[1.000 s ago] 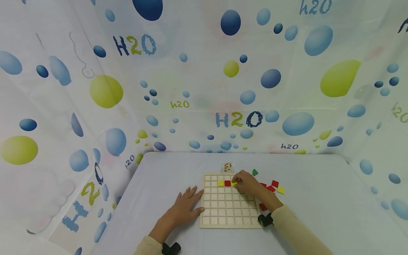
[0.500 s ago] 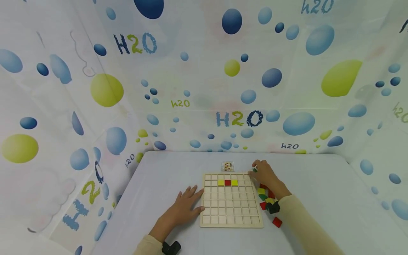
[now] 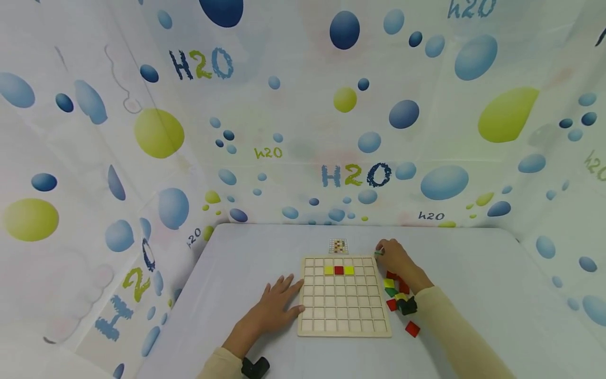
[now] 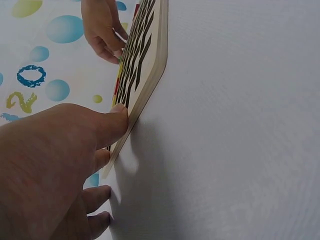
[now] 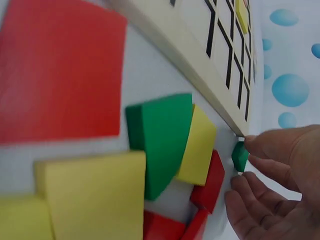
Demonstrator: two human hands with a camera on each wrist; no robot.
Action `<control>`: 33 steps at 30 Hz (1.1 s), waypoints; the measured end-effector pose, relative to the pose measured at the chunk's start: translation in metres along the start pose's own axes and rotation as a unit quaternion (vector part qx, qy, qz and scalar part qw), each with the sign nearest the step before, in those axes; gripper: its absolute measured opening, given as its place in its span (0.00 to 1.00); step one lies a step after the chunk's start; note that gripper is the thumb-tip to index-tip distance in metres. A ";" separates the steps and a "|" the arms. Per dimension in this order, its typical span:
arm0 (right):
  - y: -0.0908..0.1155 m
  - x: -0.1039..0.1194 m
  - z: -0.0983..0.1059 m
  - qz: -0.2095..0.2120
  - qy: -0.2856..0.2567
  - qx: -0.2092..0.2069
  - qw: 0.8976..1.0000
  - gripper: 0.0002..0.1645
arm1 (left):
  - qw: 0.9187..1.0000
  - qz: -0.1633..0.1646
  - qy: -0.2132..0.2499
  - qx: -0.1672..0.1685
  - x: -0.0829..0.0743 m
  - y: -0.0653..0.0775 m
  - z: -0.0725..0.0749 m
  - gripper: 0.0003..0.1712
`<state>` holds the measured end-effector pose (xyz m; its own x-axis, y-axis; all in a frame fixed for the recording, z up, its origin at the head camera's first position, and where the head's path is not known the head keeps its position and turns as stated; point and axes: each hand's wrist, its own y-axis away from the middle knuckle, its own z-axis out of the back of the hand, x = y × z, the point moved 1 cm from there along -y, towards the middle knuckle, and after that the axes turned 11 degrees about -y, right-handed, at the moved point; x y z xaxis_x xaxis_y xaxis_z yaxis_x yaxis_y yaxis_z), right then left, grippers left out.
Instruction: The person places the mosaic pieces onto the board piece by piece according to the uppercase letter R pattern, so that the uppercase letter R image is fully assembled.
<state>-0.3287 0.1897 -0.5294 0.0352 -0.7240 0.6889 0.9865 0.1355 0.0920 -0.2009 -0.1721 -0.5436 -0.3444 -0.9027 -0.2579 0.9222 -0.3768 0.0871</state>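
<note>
A wooden grid board point(image 3: 344, 305) lies on the white table. One of its far rows holds a yellow tile point(image 3: 329, 270), a red tile point(image 3: 339, 270) and another yellow tile point(image 3: 349, 270), side by side. My left hand point(image 3: 273, 307) rests with spread fingers at the board's left side; the thumb touches the edge in the left wrist view. Just off the far right corner, my right hand point(image 3: 396, 259) pinches a small green piece point(image 5: 240, 156) between thumb and fingers. Its full outline is partly hidden by the fingers.
Right of the board lie several loose red, yellow and green pieces, among them a red square point(image 3: 412, 329) and a green curved piece point(image 5: 165, 142). Behind the board is a small printed pattern card point(image 3: 338, 246). A patterned curtain point(image 3: 303, 116) hangs beyond the table.
My right hand has let go of the right yellow tile on the board, moved right to the green piece, and closed its fingers on it. The left hand has stayed put.
</note>
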 end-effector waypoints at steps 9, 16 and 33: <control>0.003 -0.003 0.002 0.006 0.038 0.018 0.999 0.14 | 1.000 0.006 -0.003 0.004 -0.001 -0.001 0.001 0.40; 0.012 -0.011 0.019 0.004 -0.010 -0.001 1.000 0.20 | 1.000 -0.002 -0.002 0.002 -0.003 0.000 0.002 0.41; 0.005 -0.036 0.018 0.011 -0.055 0.007 0.998 0.18 | 1.000 -0.008 0.003 -0.001 -0.002 0.000 0.001 0.41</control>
<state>-0.3277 0.2281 -0.5408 0.0391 -0.6425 0.7653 0.9833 0.1609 0.0848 -0.2005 -0.1704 -0.5425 -0.3583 -0.8951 -0.2654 0.9167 -0.3912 0.0818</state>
